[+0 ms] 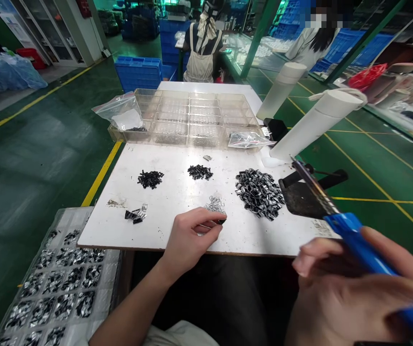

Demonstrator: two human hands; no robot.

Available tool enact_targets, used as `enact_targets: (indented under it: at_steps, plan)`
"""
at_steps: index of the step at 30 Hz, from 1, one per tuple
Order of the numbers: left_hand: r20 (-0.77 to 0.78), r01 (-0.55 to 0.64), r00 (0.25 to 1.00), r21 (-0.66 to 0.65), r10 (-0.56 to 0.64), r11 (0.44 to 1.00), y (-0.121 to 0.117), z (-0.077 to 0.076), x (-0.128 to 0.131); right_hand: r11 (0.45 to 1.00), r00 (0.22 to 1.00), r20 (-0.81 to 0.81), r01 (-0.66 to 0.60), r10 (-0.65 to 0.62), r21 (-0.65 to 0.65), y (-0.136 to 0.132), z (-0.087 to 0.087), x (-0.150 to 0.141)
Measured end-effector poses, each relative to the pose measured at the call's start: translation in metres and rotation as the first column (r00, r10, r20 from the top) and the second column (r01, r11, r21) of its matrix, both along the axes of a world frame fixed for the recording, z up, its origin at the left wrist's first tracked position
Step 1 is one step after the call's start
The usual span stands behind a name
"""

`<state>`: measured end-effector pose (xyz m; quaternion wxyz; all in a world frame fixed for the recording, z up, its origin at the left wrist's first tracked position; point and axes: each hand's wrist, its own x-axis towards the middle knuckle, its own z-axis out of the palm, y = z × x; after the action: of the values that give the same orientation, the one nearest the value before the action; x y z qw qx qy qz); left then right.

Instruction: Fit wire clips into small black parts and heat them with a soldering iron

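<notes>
Left hand [192, 238] low centre, bare forearm [127, 307] angled up to right, wrist bent, fingers curled in, clenched on small black part [221, 221] at fingertips, just beside silver clip heap [213, 205] on white board bench top [149, 230]. Right hand [339, 293] lower right, wrapped round glossy blue-handled tool [358, 245], exact kind unclear, long thin shaft angled to upper left over bench's right side. Bench also has 2 small blk heaps [151, 179] upper middle, big blk/silver heap [260, 194] right of centre, few loose bits [134, 215] at left. Clear plastic compartment tray [188, 117] at far edge w/ grainy metal bits, zip bag [120, 113] on its left corner. Clear blister tray [58, 283] lower left, rows of blk/silver parts. White rolled tubes [321, 120] upper right, blk metal stand [300, 197] by bench's right edge. Co-worker [202, 53] in apron, top centre.
</notes>
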<state>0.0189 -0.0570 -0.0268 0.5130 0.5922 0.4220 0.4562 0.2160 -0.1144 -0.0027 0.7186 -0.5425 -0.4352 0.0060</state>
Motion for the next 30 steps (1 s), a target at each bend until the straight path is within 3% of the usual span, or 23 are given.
enact_targets:
  at_steps: [4,8,14,22,27,30]
  plan:
    - [0.034,-0.009,0.999,0.005,0.008,1.000,0.000,-0.001,-0.001,0.970,0.961,-0.132,-0.241,0.243,0.027,0.017,-0.005,-0.020]
    - [0.072,-0.016,0.997,-0.027,0.018,1.000,0.000,-0.002,0.000,0.922,0.925,-0.057,-0.379,0.375,-0.085,0.020,-0.017,-0.025]
    - [0.139,-0.066,0.988,-0.029,0.069,0.997,0.001,0.003,-0.004,0.943,0.946,0.088,-0.297,0.312,-0.152,0.025,-0.031,-0.033]
    - [-0.120,-0.296,0.936,0.235,0.330,0.926,0.029,0.023,-0.054,0.916,0.916,0.111,-0.364,0.385,-0.170,0.030,-0.037,-0.032]
    - [-0.389,-0.067,0.894,0.372,0.221,0.926,0.065,0.040,-0.052,0.921,0.913,0.147,-0.357,0.379,-0.156,0.030,-0.040,-0.032]
    - [-0.606,0.080,0.774,0.380,0.183,0.921,0.092,0.044,-0.044,0.916,0.901,0.179,-0.371,0.395,-0.156,0.031,-0.041,-0.030]
